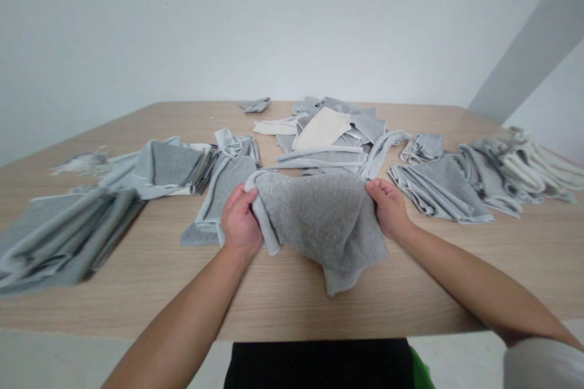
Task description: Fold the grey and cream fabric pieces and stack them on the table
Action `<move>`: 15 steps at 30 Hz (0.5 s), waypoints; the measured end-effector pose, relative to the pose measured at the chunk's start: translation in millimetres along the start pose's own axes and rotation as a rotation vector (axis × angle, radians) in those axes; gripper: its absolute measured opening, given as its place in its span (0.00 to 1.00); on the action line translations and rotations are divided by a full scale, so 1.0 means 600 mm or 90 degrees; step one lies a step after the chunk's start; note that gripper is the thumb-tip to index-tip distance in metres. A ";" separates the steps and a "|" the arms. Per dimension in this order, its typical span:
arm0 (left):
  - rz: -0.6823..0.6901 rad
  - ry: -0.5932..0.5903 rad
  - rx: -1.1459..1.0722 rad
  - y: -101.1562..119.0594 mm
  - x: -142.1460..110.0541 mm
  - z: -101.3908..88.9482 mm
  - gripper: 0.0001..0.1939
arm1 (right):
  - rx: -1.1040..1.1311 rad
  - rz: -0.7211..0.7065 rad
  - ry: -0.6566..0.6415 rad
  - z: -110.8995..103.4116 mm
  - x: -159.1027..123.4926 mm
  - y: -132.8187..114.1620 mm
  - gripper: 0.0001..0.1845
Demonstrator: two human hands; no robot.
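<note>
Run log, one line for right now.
left hand: grips gray cloth | right hand: grips its other side | cloth piles: on wooden table

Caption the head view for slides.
Left hand and right hand hold a gray fabric piece over a wood-grain table.

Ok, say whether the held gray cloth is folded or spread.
Mostly spread: the gray cloth stretches between left hand and right hand, its lower part drooping loosely.

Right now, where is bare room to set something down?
The table is bare at near right, between the right forearm and folded stack, and at back left, beside the small scrap. Crowded: the middle, where the scrap pile lies behind the held cloth.
</note>
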State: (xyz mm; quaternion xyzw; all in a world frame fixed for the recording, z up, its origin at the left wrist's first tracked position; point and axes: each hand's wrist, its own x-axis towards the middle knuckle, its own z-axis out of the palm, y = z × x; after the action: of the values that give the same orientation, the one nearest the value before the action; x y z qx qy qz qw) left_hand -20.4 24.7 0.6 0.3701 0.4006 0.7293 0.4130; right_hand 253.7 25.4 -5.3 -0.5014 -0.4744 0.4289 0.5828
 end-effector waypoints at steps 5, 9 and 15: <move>0.046 0.026 -0.067 0.001 0.010 0.000 0.09 | 0.043 -0.040 0.064 -0.010 0.011 -0.002 0.18; 0.083 0.049 -0.103 0.001 0.017 -0.002 0.08 | 0.076 -0.075 0.124 -0.018 0.021 -0.003 0.17; 0.109 0.096 -0.105 0.003 0.019 -0.003 0.08 | 0.097 -0.150 0.178 -0.028 0.034 -0.011 0.16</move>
State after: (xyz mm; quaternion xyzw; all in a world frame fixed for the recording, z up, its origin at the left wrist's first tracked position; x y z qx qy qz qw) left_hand -27.1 34.0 3.7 0.3122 0.3357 0.8182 0.3469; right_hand 274.2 41.3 2.7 -0.4512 -0.4103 0.3189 0.7255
